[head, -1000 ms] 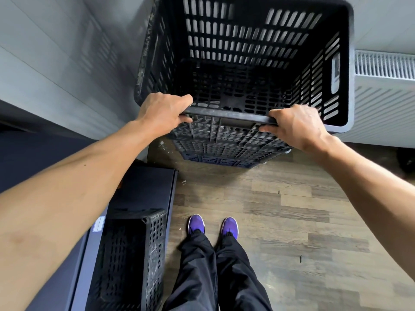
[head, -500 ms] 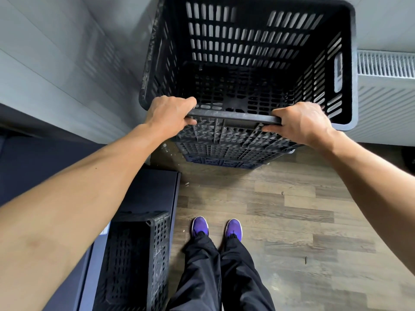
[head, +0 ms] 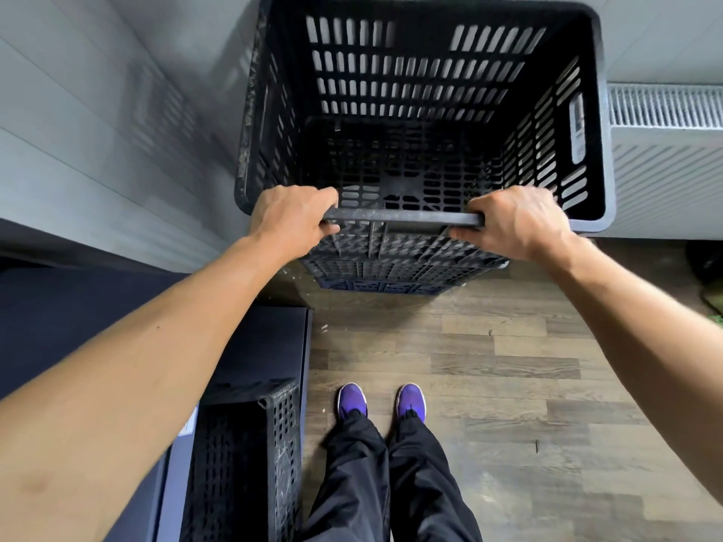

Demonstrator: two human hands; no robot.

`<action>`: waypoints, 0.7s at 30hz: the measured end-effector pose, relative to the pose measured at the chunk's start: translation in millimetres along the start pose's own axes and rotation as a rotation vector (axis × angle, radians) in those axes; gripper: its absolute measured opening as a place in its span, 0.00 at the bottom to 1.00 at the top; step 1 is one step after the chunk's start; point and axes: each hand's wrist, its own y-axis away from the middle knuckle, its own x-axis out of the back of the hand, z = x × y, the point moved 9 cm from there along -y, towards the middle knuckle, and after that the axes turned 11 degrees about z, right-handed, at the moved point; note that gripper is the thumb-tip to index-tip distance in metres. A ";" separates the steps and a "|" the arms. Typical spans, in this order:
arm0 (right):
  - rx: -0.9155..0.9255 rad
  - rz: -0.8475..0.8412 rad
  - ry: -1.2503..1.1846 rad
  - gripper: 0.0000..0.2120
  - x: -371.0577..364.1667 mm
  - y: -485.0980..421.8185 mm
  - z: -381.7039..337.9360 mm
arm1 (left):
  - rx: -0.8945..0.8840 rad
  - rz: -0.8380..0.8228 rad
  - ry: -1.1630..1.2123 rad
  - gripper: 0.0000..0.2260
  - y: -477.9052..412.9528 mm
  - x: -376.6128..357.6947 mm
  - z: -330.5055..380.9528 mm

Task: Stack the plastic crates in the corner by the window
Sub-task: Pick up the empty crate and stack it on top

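A tall black slotted plastic crate (head: 422,91) tops a stack in the corner, with a darker blue-black crate (head: 375,285) showing under it at floor level. My left hand (head: 291,221) grips the near rim toward its left end. My right hand (head: 516,223) grips the same rim toward its right end. The top crate is empty inside. Another black crate (head: 250,463) sits at the lower left on a dark blue surface, partly hidden by my left forearm.
A grey wall (head: 98,131) runs along the left of the stack. A white radiator (head: 665,158) stands right of it. The dark blue cabinet (head: 254,346) lies at the left. Wood-look floor (head: 508,385) spreads in front, with my purple shoes (head: 379,402).
The view has shifted slightly, and the crate and hands sit a little to the right in frame. Both hands keep their hold on the near rim.
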 end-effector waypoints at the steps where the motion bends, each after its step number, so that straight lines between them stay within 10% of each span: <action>1: 0.004 0.007 0.010 0.22 -0.3 1.8 -1.5 | 0.016 0.001 -0.001 0.12 2.4 0.4 -0.2; 21: -0.354 -0.156 0.061 0.27 -7.6 11.6 4.7 | 0.149 -0.063 -0.032 0.12 2.6 3.8 0.2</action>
